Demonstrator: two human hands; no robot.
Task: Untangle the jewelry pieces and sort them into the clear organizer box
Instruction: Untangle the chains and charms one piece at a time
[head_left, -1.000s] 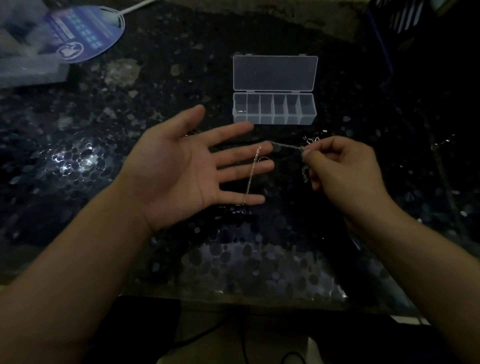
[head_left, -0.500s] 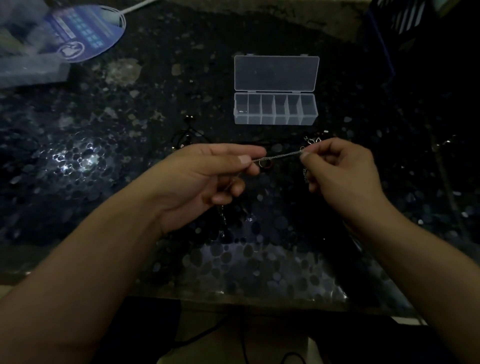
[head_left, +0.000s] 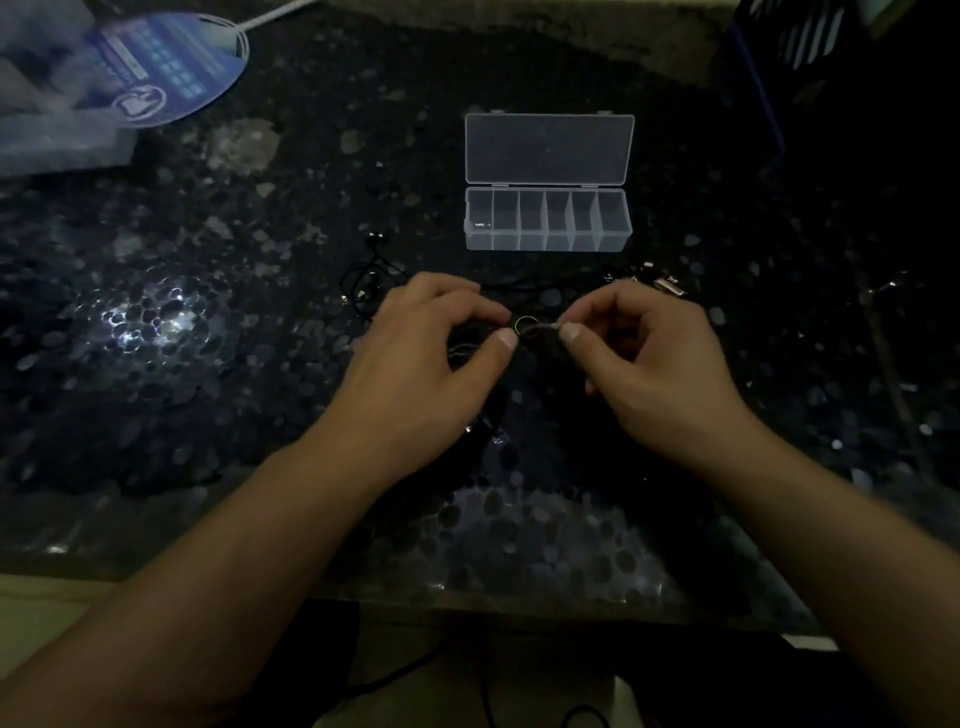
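Head view: left hand (head_left: 415, 353) fingers (head_left: 506, 339) pinch one end of a thin chain, right hand (head_left: 649, 358) fingers (head_left: 570, 332) pinch the other beside a small ring (head_left: 525, 325), probably held short to work the ring free. Half a second ago the chain was stretched longer; the hands are closer together now. Clear organizer box (head_left: 548, 221) sits open beyond them on the dark counter (head_left: 208, 364), other tangled pieces (head_left: 371, 280) to its left.

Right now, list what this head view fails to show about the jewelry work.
- Chain between left hand and right hand: too thin and dim, fingers cover its ends.
- Organizer box leftmost compartment: glinting item too small to identify.
- Dark cord tangle: lost against the black table.
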